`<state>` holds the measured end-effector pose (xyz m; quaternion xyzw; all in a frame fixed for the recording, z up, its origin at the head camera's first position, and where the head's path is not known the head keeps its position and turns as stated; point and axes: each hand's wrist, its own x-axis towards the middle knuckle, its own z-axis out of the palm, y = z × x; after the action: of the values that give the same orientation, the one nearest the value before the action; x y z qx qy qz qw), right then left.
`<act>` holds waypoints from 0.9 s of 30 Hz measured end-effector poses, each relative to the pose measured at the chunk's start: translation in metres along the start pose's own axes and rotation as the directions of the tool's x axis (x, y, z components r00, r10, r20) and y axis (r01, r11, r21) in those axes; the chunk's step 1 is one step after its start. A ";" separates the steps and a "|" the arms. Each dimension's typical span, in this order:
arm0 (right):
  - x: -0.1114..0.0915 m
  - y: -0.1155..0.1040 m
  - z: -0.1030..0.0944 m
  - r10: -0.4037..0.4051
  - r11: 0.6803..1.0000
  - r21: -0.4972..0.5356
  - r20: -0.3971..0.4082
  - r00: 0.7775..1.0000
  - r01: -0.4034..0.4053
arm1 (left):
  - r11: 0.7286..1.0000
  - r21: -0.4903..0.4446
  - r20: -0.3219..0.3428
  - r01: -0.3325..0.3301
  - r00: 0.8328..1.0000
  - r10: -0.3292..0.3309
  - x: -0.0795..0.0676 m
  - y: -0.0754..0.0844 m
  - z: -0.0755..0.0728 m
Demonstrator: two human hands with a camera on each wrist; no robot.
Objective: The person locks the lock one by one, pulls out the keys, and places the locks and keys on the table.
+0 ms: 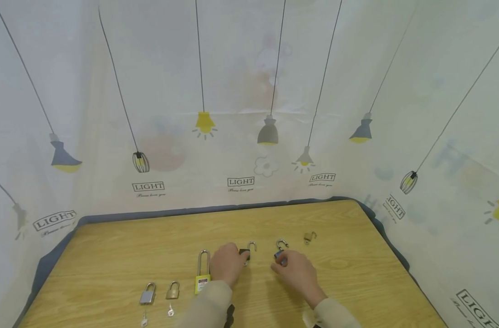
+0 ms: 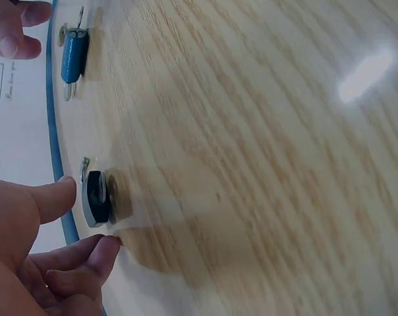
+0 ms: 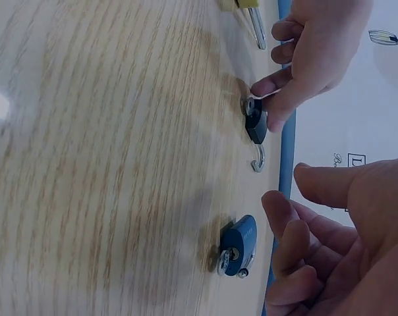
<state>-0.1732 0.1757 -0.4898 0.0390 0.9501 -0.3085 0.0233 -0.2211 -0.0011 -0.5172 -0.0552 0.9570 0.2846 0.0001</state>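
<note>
A black padlock (image 1: 244, 254) lies with its shackle raised and a key at its bottom. My left hand (image 1: 226, 263) is beside it, thumb and forefinger spread around the black body (image 2: 97, 197) with small gaps showing in the left wrist view. To the right, a blue padlock (image 1: 278, 255) lies with its shackle also raised and a key (image 3: 223, 262) in its keyhole. My right hand (image 1: 297, 273) hovers close to it, fingers loosely bent; in the right wrist view the thumb and fingertips stand apart from the blue body (image 3: 242, 242).
A small brass padlock (image 1: 308, 237) with a raised shackle lies at the far right. Left of my hands are a yellow long-shackle padlock (image 1: 202, 283), a brass padlock (image 1: 172, 291) and a grey padlock (image 1: 147, 296). Loose keys (image 1: 170, 310) lie in front. A wall covering (image 1: 241, 159) borders the wooden table (image 1: 356, 273).
</note>
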 end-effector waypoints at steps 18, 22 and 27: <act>-0.002 0.002 0.008 -0.034 0.999 0.023 0.030 0.999 0.033 | 0.996 0.031 0.031 0.079 0.996 -0.080 0.009 0.000 0.009; -0.003 0.001 0.007 -0.046 0.999 0.026 0.038 0.998 0.045 | 0.995 0.011 0.069 0.102 0.992 -0.103 0.009 0.001 0.006; -0.004 -0.001 0.007 -0.067 0.997 0.026 0.052 0.996 0.066 | 0.992 0.009 0.105 0.127 0.986 -0.127 0.009 0.002 0.005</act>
<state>-0.1687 0.1700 -0.4945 -0.0005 0.9461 -0.3217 0.0378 -0.2308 0.0020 -0.5207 -0.1009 0.9506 0.2853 0.0689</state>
